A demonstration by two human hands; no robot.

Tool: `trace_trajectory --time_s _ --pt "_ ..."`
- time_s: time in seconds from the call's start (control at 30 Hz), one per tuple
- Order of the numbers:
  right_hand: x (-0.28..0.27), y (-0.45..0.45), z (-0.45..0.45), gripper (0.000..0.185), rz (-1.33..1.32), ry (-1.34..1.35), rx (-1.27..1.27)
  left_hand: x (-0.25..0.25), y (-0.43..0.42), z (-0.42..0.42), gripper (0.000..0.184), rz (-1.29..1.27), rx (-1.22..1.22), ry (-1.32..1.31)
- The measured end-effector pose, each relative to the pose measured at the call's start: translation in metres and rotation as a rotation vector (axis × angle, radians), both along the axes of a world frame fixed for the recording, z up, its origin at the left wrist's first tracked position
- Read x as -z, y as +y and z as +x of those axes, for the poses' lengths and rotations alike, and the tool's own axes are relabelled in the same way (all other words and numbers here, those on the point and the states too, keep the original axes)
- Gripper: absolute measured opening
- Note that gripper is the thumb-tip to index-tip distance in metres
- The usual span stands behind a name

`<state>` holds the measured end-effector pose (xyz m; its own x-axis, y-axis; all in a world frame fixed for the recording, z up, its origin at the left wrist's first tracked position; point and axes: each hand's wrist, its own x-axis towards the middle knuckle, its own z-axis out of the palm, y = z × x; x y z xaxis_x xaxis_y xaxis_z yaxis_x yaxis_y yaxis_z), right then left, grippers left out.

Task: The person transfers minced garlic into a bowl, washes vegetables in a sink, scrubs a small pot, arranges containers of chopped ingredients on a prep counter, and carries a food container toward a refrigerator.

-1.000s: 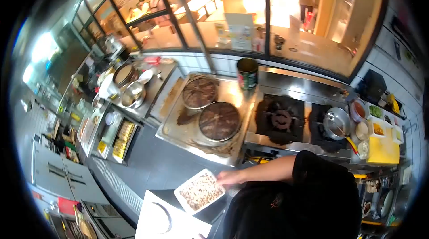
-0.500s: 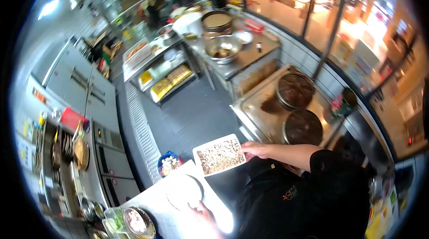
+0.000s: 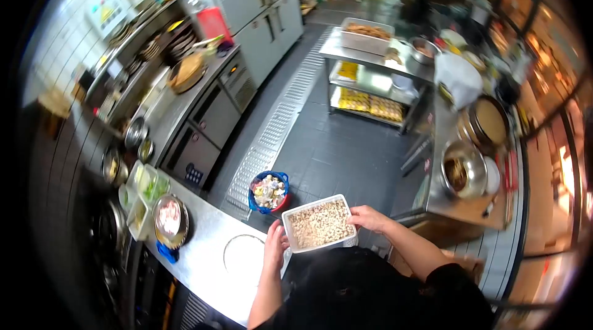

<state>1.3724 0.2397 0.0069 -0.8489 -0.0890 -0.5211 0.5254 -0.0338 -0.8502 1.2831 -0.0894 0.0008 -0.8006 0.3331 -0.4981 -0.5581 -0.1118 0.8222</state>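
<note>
A white rectangular container point(image 3: 319, 224) full of small pale and brown chopped pieces is held up in front of my body. My right hand point(image 3: 367, 218) grips its right rim. At its left side is my left hand point(image 3: 276, 245), fingers spread and close against the wall; whether they press on it is hard to tell. Below and left, a round white dish point(image 3: 244, 258) rests on the steel counter point(image 3: 210, 231), washed out by glare. Just beyond the container, a blue basket point(image 3: 269, 192) of mixed pale pieces stands low down by the counter.
On the left counter are a metal bowl of pinkish pieces point(image 3: 170, 217) and clear tubs of greens point(image 3: 148, 183). A floor drain point(image 3: 276, 120) runs ahead. To the right stand a shelved steel cart point(image 3: 370, 71) and a worktop with a large metal bowl point(image 3: 464, 168).
The view has swung left, away from the stoves. The container, still in my right hand, has come over near the counter, and my left hand has risen from the round dish to the container's side.
</note>
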Motion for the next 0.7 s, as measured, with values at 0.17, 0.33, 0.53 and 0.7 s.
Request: trace_trajectory --time_s 0.17,0.33,0.53,0.7 --pt "-0.021 0.063 -0.097 0.038 0.019 -0.012 -0.183 -0.015 0.044 -0.081 0.062 -0.076 0.128 -0.028" --pt "-0.023 0.111 -0.206 0.035 0.136 0.04 -0.285 0.009 0.093 -0.181 0.057 0.096 0.168 -0.173" --pt "-0.029 0.201 -0.357 0.036 0.206 0.113 -0.151 0.034 0.193 -0.362 0.041 0.165 0.182 -0.065" --pt "-0.061 0.269 -0.449 0.064 0.09 0.226 0.308 -0.005 0.266 -0.486 0.037 0.154 0.149 -0.102"
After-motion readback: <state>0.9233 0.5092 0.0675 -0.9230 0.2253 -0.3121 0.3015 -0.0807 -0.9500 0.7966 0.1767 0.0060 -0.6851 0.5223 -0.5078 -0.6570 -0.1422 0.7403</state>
